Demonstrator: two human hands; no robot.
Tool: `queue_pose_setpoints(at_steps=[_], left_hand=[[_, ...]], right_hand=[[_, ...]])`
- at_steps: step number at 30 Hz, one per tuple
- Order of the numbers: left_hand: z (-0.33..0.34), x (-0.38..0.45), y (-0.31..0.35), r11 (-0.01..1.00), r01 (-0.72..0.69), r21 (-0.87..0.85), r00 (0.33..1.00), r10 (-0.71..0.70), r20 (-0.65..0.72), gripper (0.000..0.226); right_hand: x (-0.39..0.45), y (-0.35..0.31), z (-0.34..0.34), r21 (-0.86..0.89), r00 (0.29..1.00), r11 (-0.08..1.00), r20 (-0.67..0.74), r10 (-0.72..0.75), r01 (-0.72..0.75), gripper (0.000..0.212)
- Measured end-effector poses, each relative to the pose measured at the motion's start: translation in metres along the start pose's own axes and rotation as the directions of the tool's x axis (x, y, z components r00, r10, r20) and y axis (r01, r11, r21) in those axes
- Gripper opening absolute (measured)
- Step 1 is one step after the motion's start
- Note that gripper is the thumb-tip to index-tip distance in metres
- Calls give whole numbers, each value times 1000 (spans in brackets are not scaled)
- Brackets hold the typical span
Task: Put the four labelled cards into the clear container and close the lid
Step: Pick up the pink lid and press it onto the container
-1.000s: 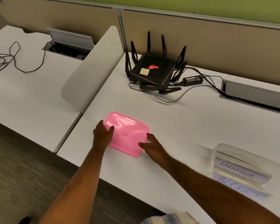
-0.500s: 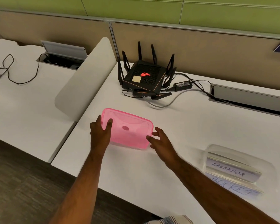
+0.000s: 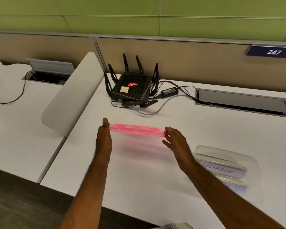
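Now your left hand [image 3: 103, 138] and right hand [image 3: 174, 140] hold the pink lid [image 3: 136, 129] by its ends, level above the white desk [image 3: 155, 171]; the clear container [image 3: 224, 164], with labelled cards [image 3: 221, 170] inside, sits uncovered at your right.

You hold the lid [image 3: 136, 129] above the desk [image 3: 139, 176], your left hand [image 3: 104, 138] at its left end, your right hand [image 3: 174, 140] at its right. The container [image 3: 228, 154] with cards [image 3: 224, 170] inside sits to your right; the router [image 3: 131, 87] stands behind the lid.
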State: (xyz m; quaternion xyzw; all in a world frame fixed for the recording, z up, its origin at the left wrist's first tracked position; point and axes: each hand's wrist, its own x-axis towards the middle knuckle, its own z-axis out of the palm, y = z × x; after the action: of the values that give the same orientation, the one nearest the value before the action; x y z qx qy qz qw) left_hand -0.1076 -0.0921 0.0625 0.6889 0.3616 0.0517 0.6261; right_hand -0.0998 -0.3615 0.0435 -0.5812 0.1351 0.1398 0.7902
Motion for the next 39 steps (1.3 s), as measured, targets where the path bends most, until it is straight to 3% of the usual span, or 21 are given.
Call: queue_pose_setpoints(at_steps=[3,5,10,14,24,29,39], left_hand=[[12,-8,-4,989,-26,-145,997,37,72,37],[19,-11,-7,975,-33,-218,993,56,101,16],[40,-23,-16,961,15,-274,984,35,176,35],[59,-33,-21,966,51,-255,982,-3,188,42],[101,-63,-28,986,85,-142,976,-53,213,40],[121,-77,-35,989,99,-109,967,-70,244,29],[167,-108,-48,996,83,18,947,-84,309,26]], right_hand=[[-2,-7,-17,-30,998,999,-48,-47,45,18],[-4,-14,-29,-56,994,996,-77,-74,70,23],[-9,-33,-62,-257,976,955,-122,-183,147,33],[-14,-43,-89,-314,968,935,-130,-216,166,39],[-34,-49,-163,-269,991,958,-63,-115,94,59],[-49,-49,-200,-346,993,935,-58,-102,75,63],[-72,-45,-256,-366,970,930,-215,-110,24,51]])
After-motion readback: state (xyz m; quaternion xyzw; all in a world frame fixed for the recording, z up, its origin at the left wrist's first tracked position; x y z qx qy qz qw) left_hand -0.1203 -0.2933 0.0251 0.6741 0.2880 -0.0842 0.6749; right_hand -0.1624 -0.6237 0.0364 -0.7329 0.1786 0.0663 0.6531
